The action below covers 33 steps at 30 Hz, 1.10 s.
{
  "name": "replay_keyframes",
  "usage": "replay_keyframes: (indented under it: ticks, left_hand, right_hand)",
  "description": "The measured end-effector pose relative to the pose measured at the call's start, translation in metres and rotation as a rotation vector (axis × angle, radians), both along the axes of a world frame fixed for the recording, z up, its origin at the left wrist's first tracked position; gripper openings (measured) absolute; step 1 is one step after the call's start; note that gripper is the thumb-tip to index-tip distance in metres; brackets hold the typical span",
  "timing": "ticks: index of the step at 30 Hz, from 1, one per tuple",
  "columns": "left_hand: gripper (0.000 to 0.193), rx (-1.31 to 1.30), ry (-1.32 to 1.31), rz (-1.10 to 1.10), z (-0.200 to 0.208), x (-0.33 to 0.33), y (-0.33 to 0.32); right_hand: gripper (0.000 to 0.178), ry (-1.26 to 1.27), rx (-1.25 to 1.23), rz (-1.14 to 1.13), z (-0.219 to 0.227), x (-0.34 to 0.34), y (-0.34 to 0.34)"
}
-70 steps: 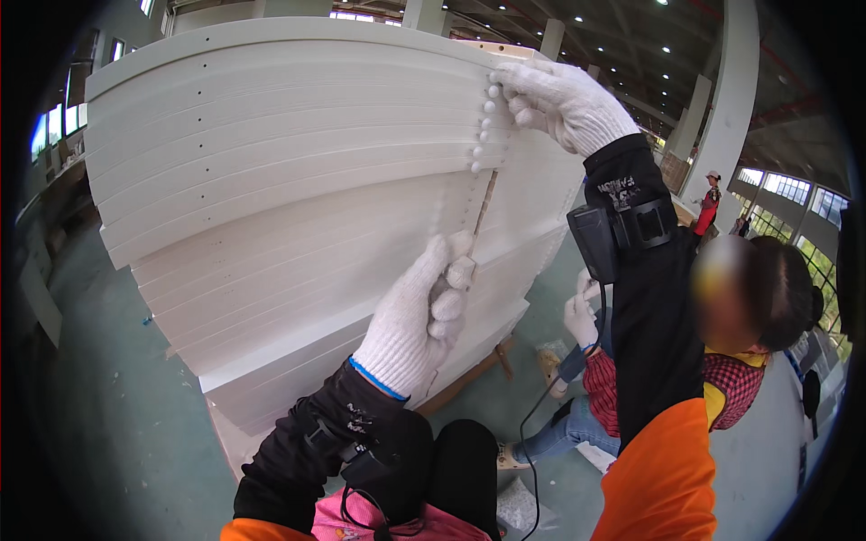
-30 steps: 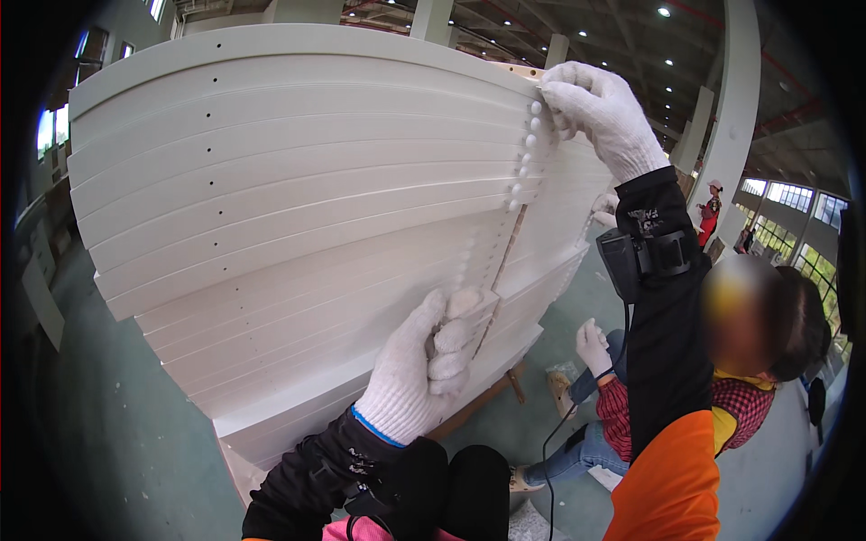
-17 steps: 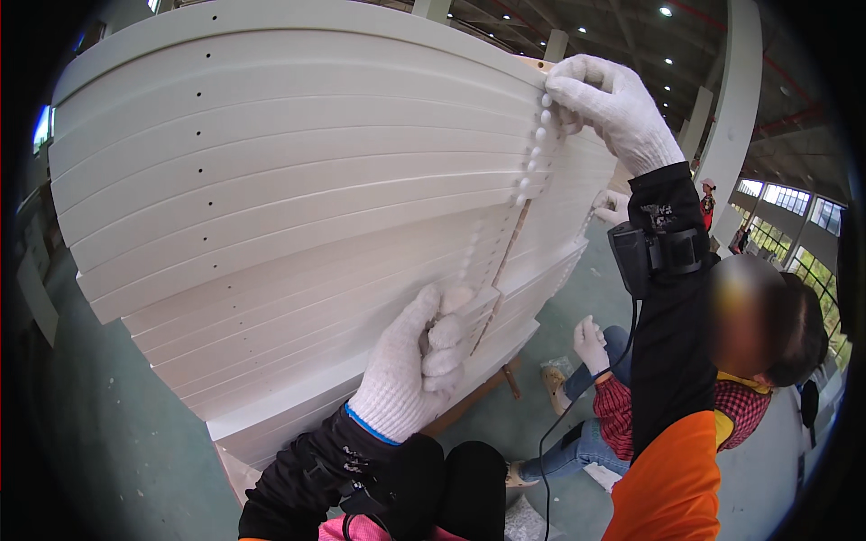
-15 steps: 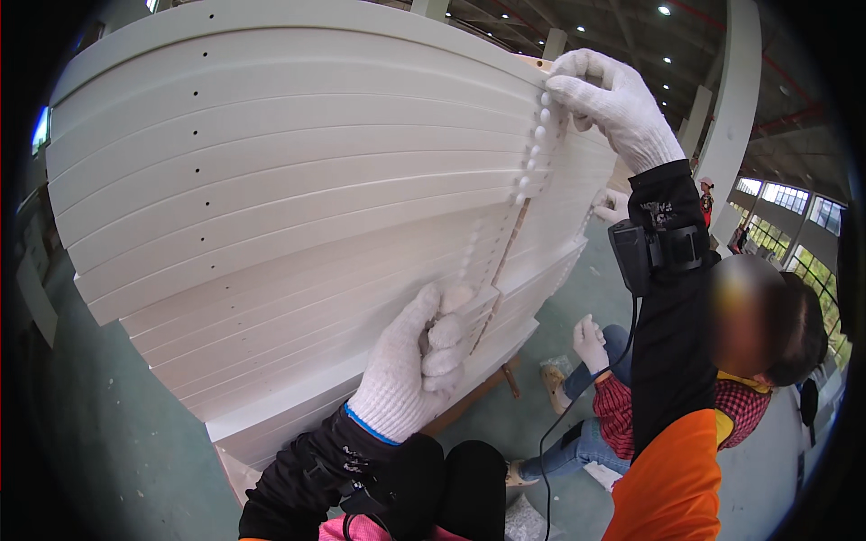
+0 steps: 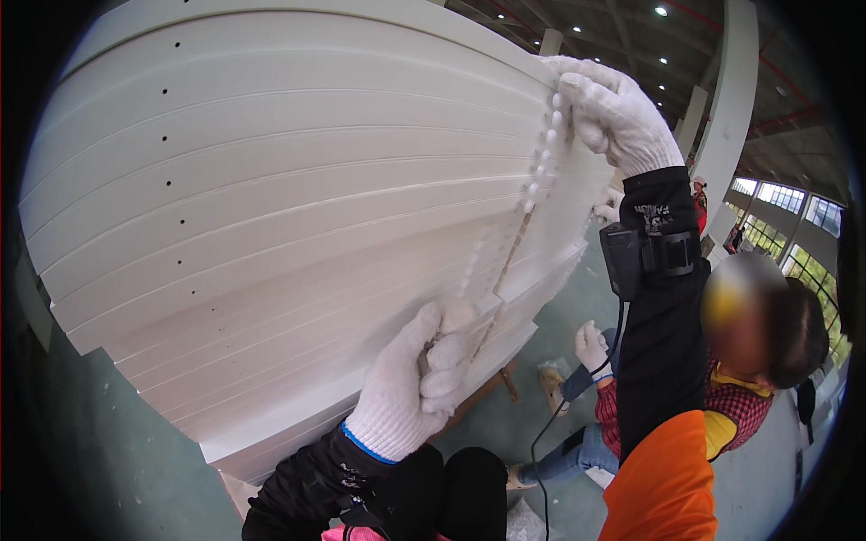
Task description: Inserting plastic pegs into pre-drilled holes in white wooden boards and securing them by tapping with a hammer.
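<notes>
A tall stack of white boards [image 5: 361, 144] leans in front of me, with a line of small dark holes on its left part. Down its right edge runs a row of small white bead-like pieces [image 5: 541, 169]. My right hand [image 5: 618, 117], in a white knit glove, is bent closed at the upper right corner, touching the top of that row; its fingertips hide whatever they grip. Low on the same edge, my gloved left hand [image 5: 406, 383] is closed, thumb against curled fingers, close to the lower pieces. What lies inside it is hidden.
At the right a person in a red checked sleeve [image 5: 609, 417] sits close to the stack, one white-gloved hand [image 5: 591, 347] raised. A black cable [image 5: 538, 442] hangs from my right wrist device. Behind stands a pale column [image 5: 729, 99]; the floor [image 5: 126, 451] is green.
The fingers of my right hand have shifted over the top corner and now cover the wood-coloured spot there. My left hand stays nearly in place. The boards appear slightly larger in view.
</notes>
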<state>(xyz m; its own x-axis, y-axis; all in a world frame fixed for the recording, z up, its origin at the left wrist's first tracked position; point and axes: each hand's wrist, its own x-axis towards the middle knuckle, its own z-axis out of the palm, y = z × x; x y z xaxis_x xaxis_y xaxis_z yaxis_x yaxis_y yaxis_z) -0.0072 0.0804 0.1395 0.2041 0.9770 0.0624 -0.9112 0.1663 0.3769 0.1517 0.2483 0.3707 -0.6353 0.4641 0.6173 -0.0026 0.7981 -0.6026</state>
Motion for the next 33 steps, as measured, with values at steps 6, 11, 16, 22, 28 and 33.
replay_keyframes:
  ticks: [6, 11, 16, 22, 28, 33]
  left_hand:
    - [0.032, 0.047, -0.049, 0.021, -0.006, 0.0, 0.005]
    - [0.028, 0.007, -0.154, -0.037, -0.006, 0.003, -0.011]
    - [0.028, -0.034, -0.174, -0.043, -0.013, 0.016, -0.026]
    - [0.023, -0.248, -0.228, 0.027, -0.073, 0.035, -0.05]
    - [0.027, -0.49, -0.402, -0.066, -0.185, 0.034, -0.043]
    - [0.029, -0.515, -0.133, -0.093, -0.228, 0.022, -0.049]
  right_hand:
    - [0.04, 0.057, 0.011, 0.019, -0.01, -0.007, 0.003]
    - [0.044, 0.058, 0.044, 0.05, -0.008, -0.005, -0.008]
    - [0.043, 0.263, -0.129, 0.023, -0.014, 0.005, -0.008]
    - [0.038, 0.557, -0.205, -0.042, -0.138, 0.064, -0.1]
    - [0.03, -0.537, -0.615, -0.269, -0.373, 0.172, -0.158]
    - [0.043, -1.098, -0.614, -0.724, -0.573, 0.313, -0.198]
